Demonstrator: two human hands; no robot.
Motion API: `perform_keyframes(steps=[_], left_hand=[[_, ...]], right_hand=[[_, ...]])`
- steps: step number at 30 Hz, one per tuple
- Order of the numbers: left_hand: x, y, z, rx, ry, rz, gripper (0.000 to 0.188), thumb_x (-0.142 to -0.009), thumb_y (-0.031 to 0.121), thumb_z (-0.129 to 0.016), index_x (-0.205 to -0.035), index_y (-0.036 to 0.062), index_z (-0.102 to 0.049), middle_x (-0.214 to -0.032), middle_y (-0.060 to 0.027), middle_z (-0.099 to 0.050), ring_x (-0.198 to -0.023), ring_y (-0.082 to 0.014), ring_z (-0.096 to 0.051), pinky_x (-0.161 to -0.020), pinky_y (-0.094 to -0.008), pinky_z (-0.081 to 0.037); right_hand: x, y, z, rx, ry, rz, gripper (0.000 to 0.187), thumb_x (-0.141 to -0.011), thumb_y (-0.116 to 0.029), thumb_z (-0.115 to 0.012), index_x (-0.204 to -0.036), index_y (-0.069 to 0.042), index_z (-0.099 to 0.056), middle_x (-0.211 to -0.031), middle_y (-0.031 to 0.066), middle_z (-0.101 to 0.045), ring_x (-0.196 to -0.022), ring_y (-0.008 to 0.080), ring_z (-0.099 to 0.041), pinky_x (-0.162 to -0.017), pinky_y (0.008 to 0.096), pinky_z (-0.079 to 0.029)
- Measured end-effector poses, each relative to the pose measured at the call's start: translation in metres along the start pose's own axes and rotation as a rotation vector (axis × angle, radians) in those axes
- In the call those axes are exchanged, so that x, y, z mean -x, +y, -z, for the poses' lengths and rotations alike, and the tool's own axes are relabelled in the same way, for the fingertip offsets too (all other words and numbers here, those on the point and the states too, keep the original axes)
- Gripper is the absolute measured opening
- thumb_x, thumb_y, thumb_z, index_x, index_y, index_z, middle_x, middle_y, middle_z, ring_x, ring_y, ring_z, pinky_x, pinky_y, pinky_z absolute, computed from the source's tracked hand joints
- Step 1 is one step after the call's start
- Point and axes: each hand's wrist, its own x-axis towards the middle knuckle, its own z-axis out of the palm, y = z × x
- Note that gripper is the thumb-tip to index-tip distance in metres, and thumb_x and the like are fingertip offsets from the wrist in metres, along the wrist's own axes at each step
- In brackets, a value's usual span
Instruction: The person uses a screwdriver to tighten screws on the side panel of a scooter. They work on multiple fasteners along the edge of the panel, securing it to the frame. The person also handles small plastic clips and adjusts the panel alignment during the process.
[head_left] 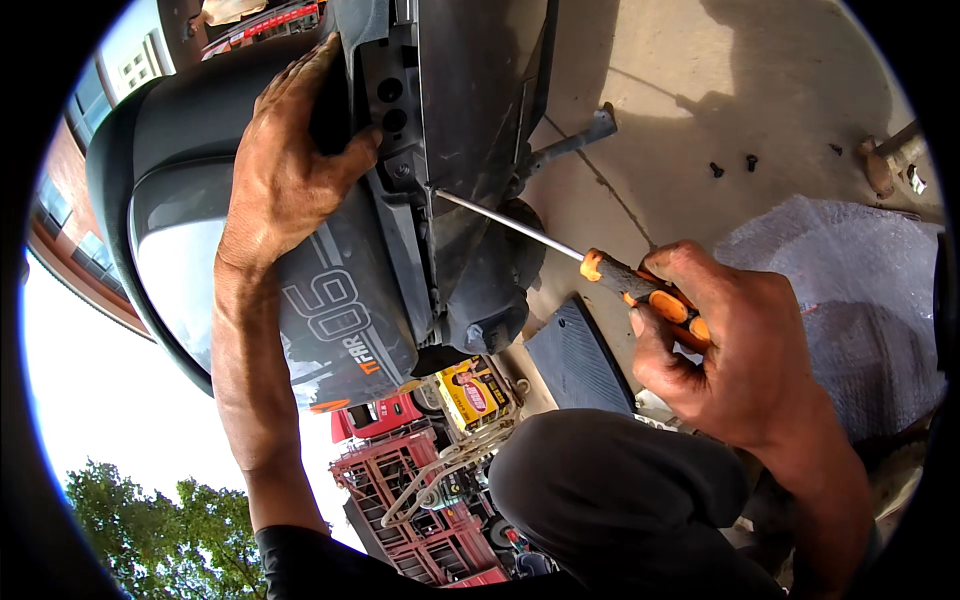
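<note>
Head view, the only view: your left hand [290,160], at about 10 o'clock, is spread flat with fingers and thumb clamped over the upper edge of a dark grey vehicle body panel [340,300] that fills the frame from 9 to 12 o'clock. Your right hand [745,350], at 4 o'clock, is closed in a full fist round the orange-and-black handle of a long screwdriver [640,285]. Its bare steel shaft runs up toward 11 o'clock, and the tip meets the black inner bracket [400,150] just beside your left thumb; whether it is seated in a screw head cannot be told.

The panel is judged to be moulded plastic: light, somewhat flexible, glossy and therefore slippery on its curved face, and liable to crack at its mounting tabs. Take it by the stiff ribbed rim, as your left hand does, not by the smooth face. The screwdriver is rigid and its rubbery handle gives a sure hold.

Loose screws [733,165] lie on the concrete floor [660,100] at 1 o'clock. A bubble-wrap sheet [850,270] lies at 3 o'clock, and a black ribbed mat [580,360] sits near centre.
</note>
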Motion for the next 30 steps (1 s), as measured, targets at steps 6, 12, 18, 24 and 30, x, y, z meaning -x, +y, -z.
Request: perform_keyframes(steps=[6, 12, 18, 24, 30], left_hand=[[0.005, 0.001, 0.002, 0.004, 0.030, -0.019, 0.079, -0.080, 0.021, -0.079, -0.151, -0.0013, -0.052, -0.146, -0.0267, -0.059, -0.141, -0.0409, -0.051, -0.121, -0.0455, -0.039], [0.006, -0.013, -0.003, -0.051, 0.084, -0.113, 0.079, -0.082, 0.019, -0.079, -0.154, 0.0027, -0.051, -0.143, -0.0238, -0.060, -0.134, -0.0399, -0.057, -0.118, -0.0451, -0.043], [0.002, -0.012, -0.006, -0.057, 0.129, -0.143, 0.077, -0.081, 0.019, -0.078, -0.150, -0.0041, -0.052, -0.139, -0.0277, -0.061, -0.133, -0.0408, -0.057, -0.116, -0.0444, -0.043], [0.003, -0.009, -0.003, -0.057, 0.128, -0.144, 0.078, -0.079, 0.018, -0.077, -0.149, -0.0060, -0.051, -0.144, -0.0289, -0.058, -0.138, -0.0412, -0.053, -0.119, -0.0443, -0.040], [0.003, -0.003, -0.005, -0.046, 0.094, -0.120, 0.079, -0.080, 0.018, -0.077, -0.150, -0.0052, -0.050, -0.147, -0.0286, -0.057, -0.141, -0.0420, -0.050, -0.121, -0.0462, -0.038]], right_hand=[[-0.005, 0.002, -0.009, -0.012, 0.026, 0.050, 0.021, -0.082, -0.004, -0.071, -0.102, -0.001, -0.064, -0.067, 0.0129, -0.064, -0.054, 0.0262, -0.066, -0.054, 0.0345, -0.052], [-0.007, -0.009, -0.022, 0.016, 0.081, 0.073, 0.020, -0.084, -0.011, -0.076, -0.096, -0.004, -0.061, -0.067, 0.0124, -0.066, -0.056, 0.0316, -0.067, -0.052, 0.0395, -0.050], [-0.005, -0.015, -0.021, 0.005, 0.079, 0.032, 0.022, -0.085, -0.012, -0.076, -0.100, -0.003, -0.063, -0.070, 0.0130, -0.068, -0.057, 0.0310, -0.069, -0.054, 0.0383, -0.053], [-0.007, -0.017, -0.022, 0.014, 0.090, 0.035, 0.022, -0.085, -0.012, -0.077, -0.100, -0.003, -0.063, -0.071, 0.0129, -0.069, -0.058, 0.0306, -0.070, -0.055, 0.0382, -0.054], [-0.009, -0.017, -0.019, -0.010, 0.087, 0.039, 0.023, -0.084, -0.011, -0.077, -0.101, -0.003, -0.063, -0.071, 0.0126, -0.069, -0.058, 0.0313, -0.070, -0.054, 0.0383, -0.054]])
